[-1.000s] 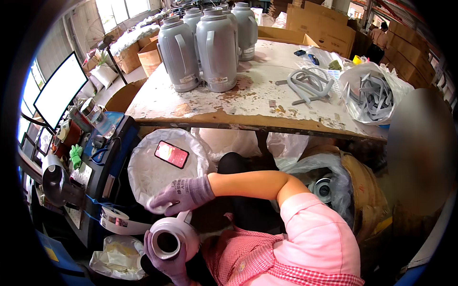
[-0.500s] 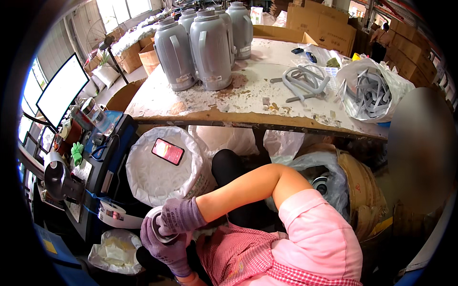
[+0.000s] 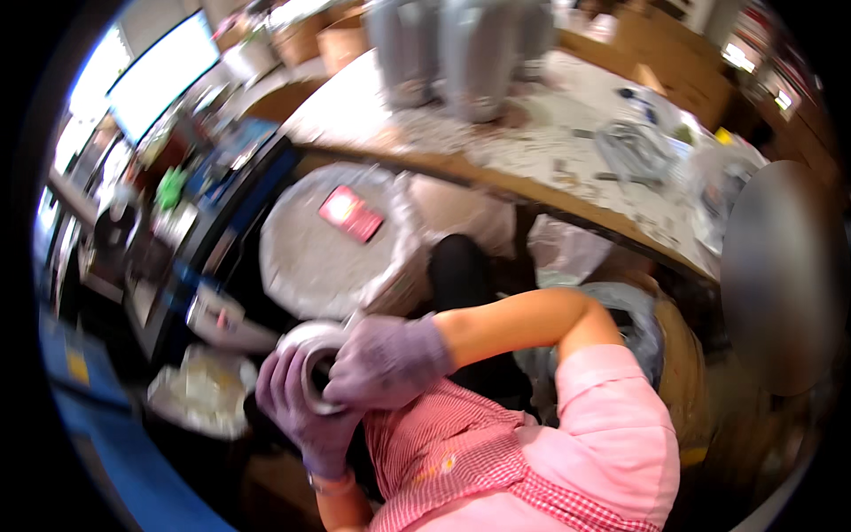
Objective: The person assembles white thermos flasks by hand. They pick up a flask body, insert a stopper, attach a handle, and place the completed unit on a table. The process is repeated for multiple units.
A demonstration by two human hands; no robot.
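In my lap is a grey, round, hollow container (image 3: 312, 337), tilted, its dark open mouth facing up toward me. My left hand (image 3: 306, 403), in a purple-grey knit glove, wraps around its side with the fingers spread along the wall. My right hand (image 3: 383, 362), gloved alike, is closed at the right edge of the mouth, fingertips curled over the opening. Whether those fingertips pinch a small part is hidden by the glove and blur. Just beyond is a white-lined bin (image 3: 288, 275) with a phone (image 3: 351, 213) lying on its pale contents.
Several grey jugs (image 3: 479, 66) stand on the worn white table (image 3: 355, 111), with grey handle-like parts (image 3: 634, 151) at its right. A label roll (image 3: 217, 317) and a small lined bin (image 3: 199, 395) are at my left. A cardboard box (image 3: 683, 372) is at my right.
The whole view has swung and blurred. My right hand has drawn from across the container's mouth to its right edge, uncovering more of the opening. The left hand keeps its hold.
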